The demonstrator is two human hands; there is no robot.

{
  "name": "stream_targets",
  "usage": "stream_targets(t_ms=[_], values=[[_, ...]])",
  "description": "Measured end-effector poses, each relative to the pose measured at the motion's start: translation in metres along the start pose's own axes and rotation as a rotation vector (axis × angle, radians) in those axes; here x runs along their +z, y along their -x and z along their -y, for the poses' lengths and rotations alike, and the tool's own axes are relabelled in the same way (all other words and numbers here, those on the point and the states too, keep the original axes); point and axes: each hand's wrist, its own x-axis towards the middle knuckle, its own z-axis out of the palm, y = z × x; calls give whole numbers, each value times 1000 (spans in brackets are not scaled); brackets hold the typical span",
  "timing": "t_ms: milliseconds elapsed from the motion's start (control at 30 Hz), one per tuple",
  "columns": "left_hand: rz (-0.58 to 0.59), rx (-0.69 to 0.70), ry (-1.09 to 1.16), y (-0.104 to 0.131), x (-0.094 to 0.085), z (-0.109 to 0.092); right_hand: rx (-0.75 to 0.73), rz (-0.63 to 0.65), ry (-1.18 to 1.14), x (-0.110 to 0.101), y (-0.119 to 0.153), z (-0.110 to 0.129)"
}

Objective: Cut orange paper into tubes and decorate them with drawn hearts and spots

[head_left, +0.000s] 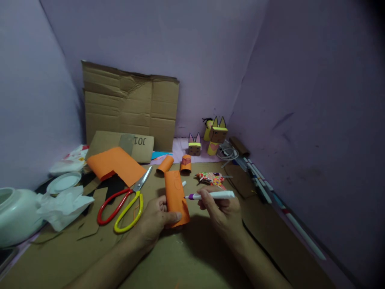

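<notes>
My left hand [161, 220] is closed on the lower part of an orange paper tube [173, 192], its thumb lying across the front. Faint outlines show near the tube's upper end. In my right hand [224, 212] is a marker [215, 195] with a white barrel and a purple collar. Its tip points left and is at the tube's right side; whether it touches, I cannot tell. A small white piece, perhaps the marker's cap [184, 184], shows just behind the tube. Left of my left hand lie scissors [128, 208] with one red and one yellow handle, blades slightly apart.
Behind stand two short orange tubes [165, 163] and cardboard figures with pointed ears [194, 149]. A colourful glue gun [212, 178] lies beyond my right hand. Orange paper [116, 162], crumpled tissue [64, 206] and a white jar [19, 216] are left. Pens [258, 180] line the right wall.
</notes>
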Motion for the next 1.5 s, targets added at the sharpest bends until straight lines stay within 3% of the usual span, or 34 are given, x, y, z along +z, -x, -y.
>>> stream_targets(t_ms=[500,800,1000,1267,1500], values=[[3,2,-52,5,4,-3,-8,-10,17,2,-3,2],[5,2,-47,-3,-3,3,23,31,-63,5,-5,12],[13,26,-24,-6,-7,3,50,80,13,0,-6,15],[70,10,-42,-3,-6,4,70,-2,-27,-1,-5,8],[22,34,-20,1,-3,-3,79,-151,-113,-1,-6,9]])
